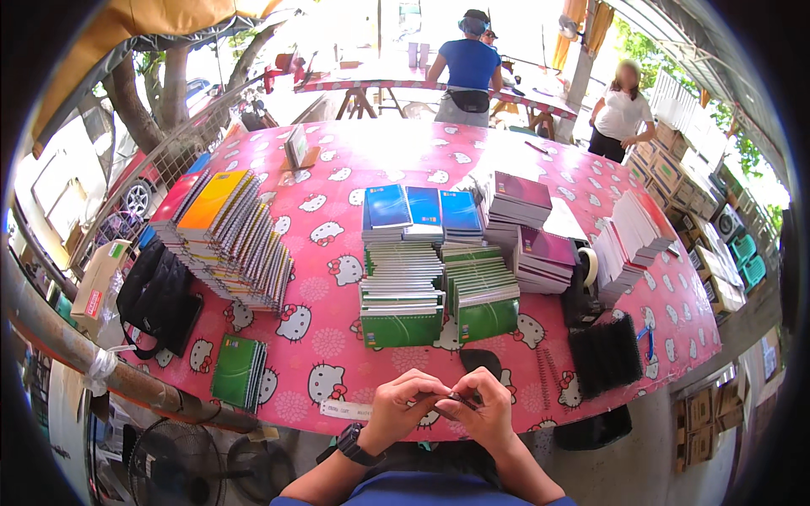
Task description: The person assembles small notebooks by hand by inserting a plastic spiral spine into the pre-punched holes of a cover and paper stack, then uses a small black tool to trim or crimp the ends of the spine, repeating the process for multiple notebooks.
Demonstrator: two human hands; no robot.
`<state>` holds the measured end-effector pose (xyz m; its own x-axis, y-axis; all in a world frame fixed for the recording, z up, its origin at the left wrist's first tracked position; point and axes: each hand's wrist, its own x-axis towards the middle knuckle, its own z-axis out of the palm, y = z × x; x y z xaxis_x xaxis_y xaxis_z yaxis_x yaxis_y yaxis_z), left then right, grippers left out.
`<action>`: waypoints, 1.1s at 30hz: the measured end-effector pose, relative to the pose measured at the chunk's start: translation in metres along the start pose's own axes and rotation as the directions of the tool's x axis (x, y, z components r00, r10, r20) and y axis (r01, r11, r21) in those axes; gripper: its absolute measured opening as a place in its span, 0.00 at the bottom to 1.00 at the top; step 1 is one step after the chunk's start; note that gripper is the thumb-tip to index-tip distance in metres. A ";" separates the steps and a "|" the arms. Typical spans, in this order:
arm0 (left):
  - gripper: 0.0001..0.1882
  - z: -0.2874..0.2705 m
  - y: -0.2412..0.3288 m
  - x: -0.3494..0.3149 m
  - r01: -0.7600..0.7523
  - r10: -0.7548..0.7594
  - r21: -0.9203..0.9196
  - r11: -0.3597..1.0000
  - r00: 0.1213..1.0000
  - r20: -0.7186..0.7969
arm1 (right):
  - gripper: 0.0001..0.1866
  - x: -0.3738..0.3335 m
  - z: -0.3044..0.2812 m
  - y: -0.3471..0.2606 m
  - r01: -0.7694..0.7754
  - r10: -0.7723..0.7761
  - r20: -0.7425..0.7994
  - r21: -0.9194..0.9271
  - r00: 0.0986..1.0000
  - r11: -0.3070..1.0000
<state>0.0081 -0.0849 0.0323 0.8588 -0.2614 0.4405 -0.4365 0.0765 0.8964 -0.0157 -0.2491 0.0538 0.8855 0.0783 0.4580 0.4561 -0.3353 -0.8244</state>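
Observation:
At the near edge of the table, my left hand [403, 410] and my right hand [479, 408] meet, fingers pinched together. Between the fingertips sits a small dark thing [452, 398], too small to name. A dark flat piece [480, 362] lies just beyond my right hand. Beside my left hand rests a white paper strip [346, 410]. Ahead are two stacks of green spiral notebooks [403, 327], with blue notebooks [389, 207] behind them. Right of my right hand are a loose wire coil [548, 376] and a bundle of black wire coils [605, 355].
A tall stack of notebooks with an orange cover [213, 199] and a black bag [154, 287] stand left. Small green notebooks [238, 371] lie near left. Purple notebooks [544, 245], a tape dispenser [584, 287] and blue-handled pliers [648, 336] are right. Two people stand beyond the pink patterned table [325, 270].

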 end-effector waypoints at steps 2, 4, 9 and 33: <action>0.08 0.001 0.001 -0.002 -0.056 0.058 0.091 0.994 0.998 -0.015 | 0.14 -0.001 0.000 0.001 -0.015 0.016 0.013 -0.017 1.000 1.000; 0.07 0.001 0.001 -0.004 -0.058 0.061 0.112 0.992 0.998 -0.017 | 0.13 -0.002 0.001 0.001 -0.032 0.033 0.034 -0.035 0.999 0.999; 0.07 -0.001 0.001 -0.012 0.112 -0.102 0.111 0.987 0.991 -0.092 | 0.06 0.000 0.012 -0.005 0.006 -0.006 0.005 -0.057 1.000 0.998; 0.14 -0.251 -0.048 -0.153 0.782 0.266 0.403 0.476 0.308 -0.913 | 0.11 -0.021 -0.060 0.069 -0.349 0.346 -0.112 -0.004 0.931 0.937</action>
<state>-0.0349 0.1934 -0.0653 0.3934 0.8185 0.4186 0.3559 -0.5554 0.7516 -0.0081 -0.3302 0.0068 0.9727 -0.1485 0.1782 0.1179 -0.3450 -0.9312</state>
